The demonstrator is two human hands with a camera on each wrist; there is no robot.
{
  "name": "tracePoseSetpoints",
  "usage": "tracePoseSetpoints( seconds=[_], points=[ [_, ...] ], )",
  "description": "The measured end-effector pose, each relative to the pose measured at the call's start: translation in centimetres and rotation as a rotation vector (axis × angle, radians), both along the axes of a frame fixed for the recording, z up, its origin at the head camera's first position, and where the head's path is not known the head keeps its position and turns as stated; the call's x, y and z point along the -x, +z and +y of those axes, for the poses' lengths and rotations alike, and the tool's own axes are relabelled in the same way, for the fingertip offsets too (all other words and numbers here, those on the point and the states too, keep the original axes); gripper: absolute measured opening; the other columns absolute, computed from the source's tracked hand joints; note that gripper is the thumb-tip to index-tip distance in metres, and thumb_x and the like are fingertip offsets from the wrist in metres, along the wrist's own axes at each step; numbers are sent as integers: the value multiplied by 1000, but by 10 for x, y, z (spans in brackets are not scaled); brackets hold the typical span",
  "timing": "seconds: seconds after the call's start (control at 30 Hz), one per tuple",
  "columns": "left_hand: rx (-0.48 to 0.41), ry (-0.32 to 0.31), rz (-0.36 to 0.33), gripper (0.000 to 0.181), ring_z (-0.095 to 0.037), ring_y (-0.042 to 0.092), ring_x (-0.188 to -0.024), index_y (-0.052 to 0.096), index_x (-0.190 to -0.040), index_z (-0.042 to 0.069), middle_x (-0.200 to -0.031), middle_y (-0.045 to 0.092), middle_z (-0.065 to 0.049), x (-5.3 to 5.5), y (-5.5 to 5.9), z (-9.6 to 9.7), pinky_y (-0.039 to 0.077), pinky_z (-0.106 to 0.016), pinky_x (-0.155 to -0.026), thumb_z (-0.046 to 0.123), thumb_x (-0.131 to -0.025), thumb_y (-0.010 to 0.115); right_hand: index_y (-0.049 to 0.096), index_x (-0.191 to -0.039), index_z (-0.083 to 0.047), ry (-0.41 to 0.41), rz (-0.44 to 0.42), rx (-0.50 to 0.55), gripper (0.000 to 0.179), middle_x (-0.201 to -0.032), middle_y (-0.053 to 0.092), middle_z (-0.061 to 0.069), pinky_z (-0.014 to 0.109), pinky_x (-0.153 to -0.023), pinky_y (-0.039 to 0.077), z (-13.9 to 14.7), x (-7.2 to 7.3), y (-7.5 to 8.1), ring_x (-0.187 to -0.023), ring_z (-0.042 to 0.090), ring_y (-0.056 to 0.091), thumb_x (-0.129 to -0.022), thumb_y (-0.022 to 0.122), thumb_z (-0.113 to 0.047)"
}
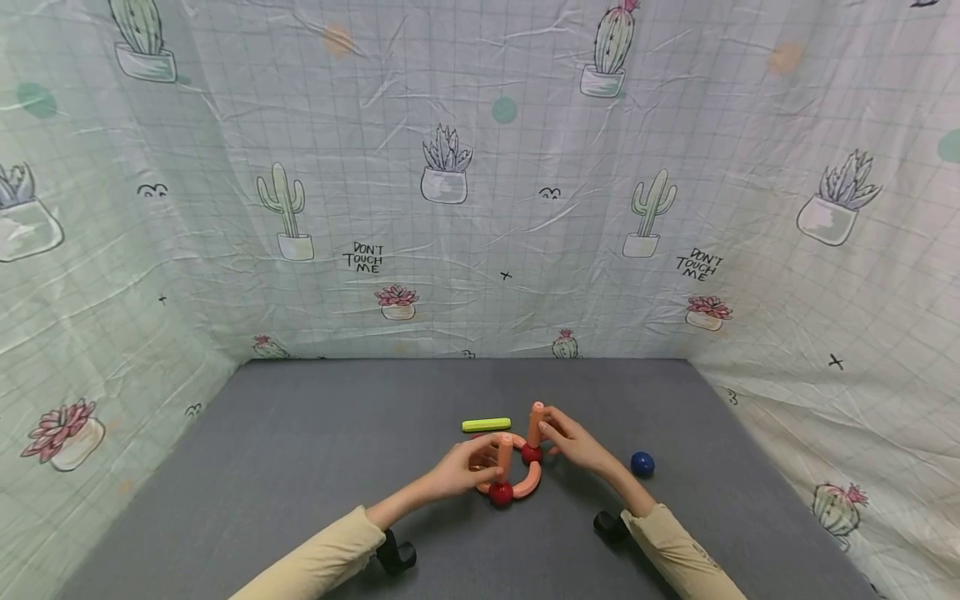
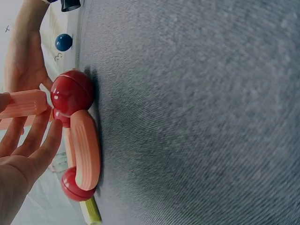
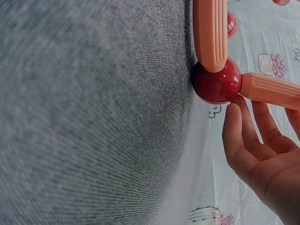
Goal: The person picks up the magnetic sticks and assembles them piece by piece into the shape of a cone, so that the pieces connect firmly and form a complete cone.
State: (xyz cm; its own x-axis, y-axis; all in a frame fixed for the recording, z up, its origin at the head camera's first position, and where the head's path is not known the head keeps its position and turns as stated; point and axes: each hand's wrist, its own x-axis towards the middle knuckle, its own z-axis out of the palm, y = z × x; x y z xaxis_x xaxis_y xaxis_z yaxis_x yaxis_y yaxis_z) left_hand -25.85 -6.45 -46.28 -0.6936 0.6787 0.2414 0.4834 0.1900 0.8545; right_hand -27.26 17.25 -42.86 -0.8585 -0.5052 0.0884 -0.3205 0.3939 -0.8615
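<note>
Orange rod [image 1: 506,459] is standing over the near red ball [image 1: 501,494], the left hand [image 1: 461,469] pinching it; whether rod and ball are touching is hard to tell. Farther off, the right hand [image 1: 574,442] is gripping a second orange rod [image 1: 536,425], rising from the far red ball [image 1: 531,454]. Curved orange pieces [image 1: 530,482] are lying beside the balls on the gray table [image 1: 337,433], a yellow bar [image 1: 486,425] lying beyond, a blue ball [image 1: 642,464] sitting rightward.

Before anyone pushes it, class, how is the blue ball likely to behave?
The blue ball would probably roll easily, since it looks round and rests on the flat gray table. Its glossy sheen suggests a smooth, perhaps slightly slippery surface.
</note>
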Motion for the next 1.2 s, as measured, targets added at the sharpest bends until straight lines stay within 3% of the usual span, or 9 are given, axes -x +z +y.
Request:
tracePoseSetpoints(
  seconds=[0.4, 0.67, 1.0, 1.2],
  points=[
    [67, 20, 11, 47, -23, 59, -100, 41, -131, 5, -110, 61, -16, -1, -2, 0, 48, -19, -75, 15, -88, 55, 36, -127, -2, -9, 16, -5, 39, -118, 50, 26, 45, -73, 49, 7, 20, -29, -103, 36, 54, -97, 34, -27],
    [64, -6, 53, 48, -21, 60, -99, 40, -131, 5, -108, 63, -15, 0, -3, -1, 48, -22, -76, 16, -87, 56, 37, -127, -2, -3, 18, 5, 41, -118, 50, 26, 45, -73, 49, 7, 22, -31, -104, 38, 54, -97, 34, -29],
    [48, 14, -10, 48, -27, 58, -103, 40, -132, 4, -112, 60, -16, 0, -2, -1, 48, -23, -78, 11, -87, 56, 35, -129, -1, 2, 4, 6, 42, -118, 50, 27, 46, -74, 49, 7, 22, -28, -105, 38, 53, -97, 34, -28],
    [41, 23, 20, 41, -24, 60, -99, 46, -126, 7, -113, 59, -15, -1, -4, 2, 48, -26, -80, 13, -87, 57, 36, -128, -2, -7, 3, -1, 41, -117, 50, 26, 45, -74, 49, 8, 22, -28, -105, 37, 53, -97, 35, -28]
  ],
)
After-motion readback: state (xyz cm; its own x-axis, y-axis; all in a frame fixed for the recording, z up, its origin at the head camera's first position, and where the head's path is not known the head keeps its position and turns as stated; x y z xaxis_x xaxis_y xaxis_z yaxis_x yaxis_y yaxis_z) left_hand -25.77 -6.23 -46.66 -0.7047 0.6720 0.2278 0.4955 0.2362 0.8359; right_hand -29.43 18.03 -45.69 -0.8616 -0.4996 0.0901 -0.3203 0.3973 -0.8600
